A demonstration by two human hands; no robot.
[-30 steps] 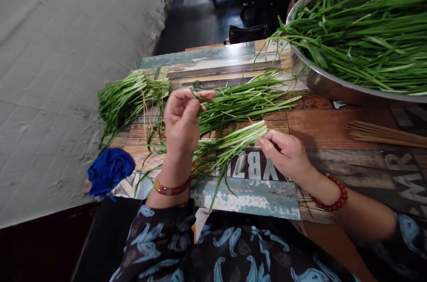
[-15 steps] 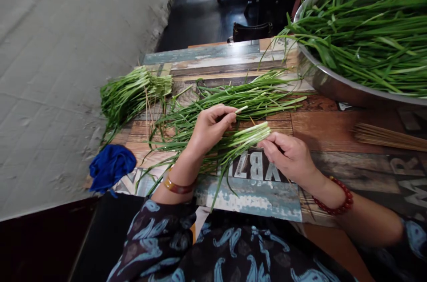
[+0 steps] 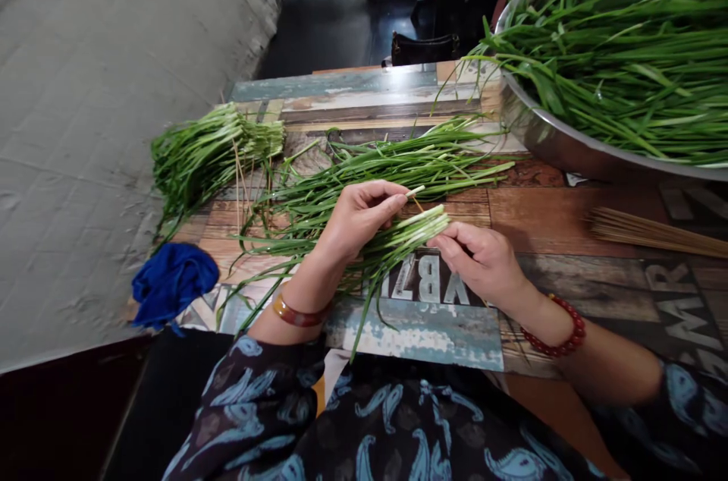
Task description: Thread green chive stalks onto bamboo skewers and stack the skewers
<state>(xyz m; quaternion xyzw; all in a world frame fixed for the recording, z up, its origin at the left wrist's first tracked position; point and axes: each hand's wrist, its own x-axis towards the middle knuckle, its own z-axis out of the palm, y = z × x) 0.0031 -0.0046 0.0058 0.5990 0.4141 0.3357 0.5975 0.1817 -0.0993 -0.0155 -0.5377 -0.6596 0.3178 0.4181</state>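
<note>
1. Green stalks [image 3: 418, 224] form a small, flat fan in front of me over the table [image 3: 540, 215], pale ends to the right, leaves trailing left. My right hand [image 3: 481, 261] is closed at those ends, thumb against fingers. A thin stick [image 3: 418, 203] pokes out beyond them; how my fingers share stick and stalks, I cannot tell.

2. My left hand [image 3: 364, 219] pinches a single stalk [image 3: 417, 191] between thumb and forefinger, its pale tip pointing right, just beside the fan. I judge it nearly weightless, so a light pinch should do.

3. Pale ends look the firmest part, and I would take hold there. Leaves look soft and floppy, likely to bend, tangle or bruise if I squeeze. They shine a little, so they may be damp and slide between my fingertips.

4. Spare sticks [image 3: 654, 229] lie to my right: light, stiff, probably easy to snap if bent.

5. Just beyond my hands, a loose pile [image 3: 409, 162] spreads across the table; I would lift stalks from its right-hand ends. Farther left sits a neat stack [image 3: 205, 147], ends aligned.

6. Farthest right, a metal bowl [image 3: 549, 126] holds many more. Full like that, it would feel heavy; I would grip single stalks, not the rim.
</note>
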